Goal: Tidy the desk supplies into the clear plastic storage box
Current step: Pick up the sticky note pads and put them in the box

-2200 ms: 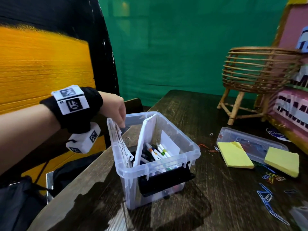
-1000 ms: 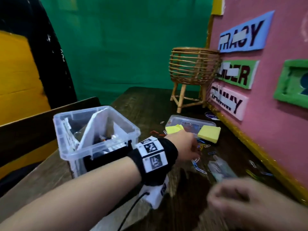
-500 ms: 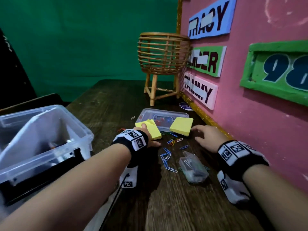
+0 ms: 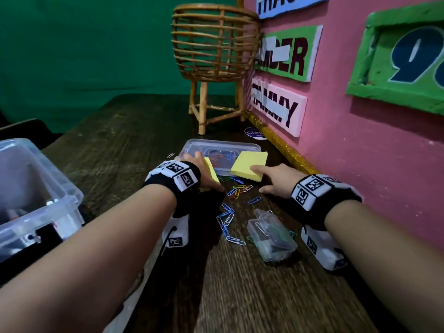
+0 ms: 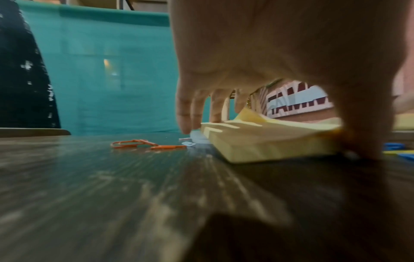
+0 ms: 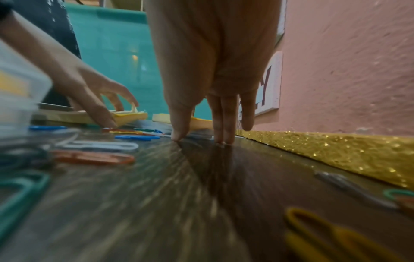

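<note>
Two yellow sticky note pads lie against a flat clear case. My left hand grips the left pad: the thumb is on its near corner, the fingers are over its far edge, and the pad sits tilted on the table. My right hand has straight fingers, with the index tip on the near edge of the right pad and the other fingertips on the table. The clear storage box stands open at the far left.
Coloured paper clips lie scattered between my hands and in front of them. A small clear clip box lies near my right wrist. A wicker basket on legs stands at the back, and a pink wall with a gold strip borders the right.
My left hand left the storage box and came to the left pad. My right hand came into view and moved left onto the right pad.
</note>
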A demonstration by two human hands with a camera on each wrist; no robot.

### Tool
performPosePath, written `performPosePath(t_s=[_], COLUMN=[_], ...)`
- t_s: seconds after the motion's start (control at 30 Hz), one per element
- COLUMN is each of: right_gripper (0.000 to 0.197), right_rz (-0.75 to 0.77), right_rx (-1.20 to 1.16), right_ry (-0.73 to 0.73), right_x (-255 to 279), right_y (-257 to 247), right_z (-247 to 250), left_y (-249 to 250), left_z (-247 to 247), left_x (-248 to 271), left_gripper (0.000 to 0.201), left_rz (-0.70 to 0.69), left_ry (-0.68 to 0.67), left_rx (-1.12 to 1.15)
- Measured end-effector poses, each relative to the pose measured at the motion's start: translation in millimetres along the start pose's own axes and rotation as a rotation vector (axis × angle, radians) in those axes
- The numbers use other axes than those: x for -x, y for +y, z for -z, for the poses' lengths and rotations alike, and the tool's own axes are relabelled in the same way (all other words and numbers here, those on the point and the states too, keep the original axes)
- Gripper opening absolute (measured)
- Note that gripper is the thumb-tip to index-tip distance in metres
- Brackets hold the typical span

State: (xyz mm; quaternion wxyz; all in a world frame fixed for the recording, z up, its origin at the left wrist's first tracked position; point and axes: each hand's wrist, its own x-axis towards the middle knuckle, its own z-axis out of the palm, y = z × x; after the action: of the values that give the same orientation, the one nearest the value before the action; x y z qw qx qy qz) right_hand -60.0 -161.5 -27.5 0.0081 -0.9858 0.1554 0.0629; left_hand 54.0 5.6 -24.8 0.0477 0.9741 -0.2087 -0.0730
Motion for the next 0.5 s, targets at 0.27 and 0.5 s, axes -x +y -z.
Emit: performPosePath(t_s=[0.27,0.5], right_gripper=[0.063,0.046], right_rz=[0.004,0.023], right_rx=[-0.134,-0.263], right_ry=[-0.007,0.097], right_x=[0,3], right_y=[8,2], right_z=[-3,1], left_y=[8,9], left_z=[6,9], left_x=[7,10], left_gripper=[0.115,0.110], left_rz=[-0.187,-0.301], left_ry=[-0.107,-0.186], left_rx=[-0.023,0.045])
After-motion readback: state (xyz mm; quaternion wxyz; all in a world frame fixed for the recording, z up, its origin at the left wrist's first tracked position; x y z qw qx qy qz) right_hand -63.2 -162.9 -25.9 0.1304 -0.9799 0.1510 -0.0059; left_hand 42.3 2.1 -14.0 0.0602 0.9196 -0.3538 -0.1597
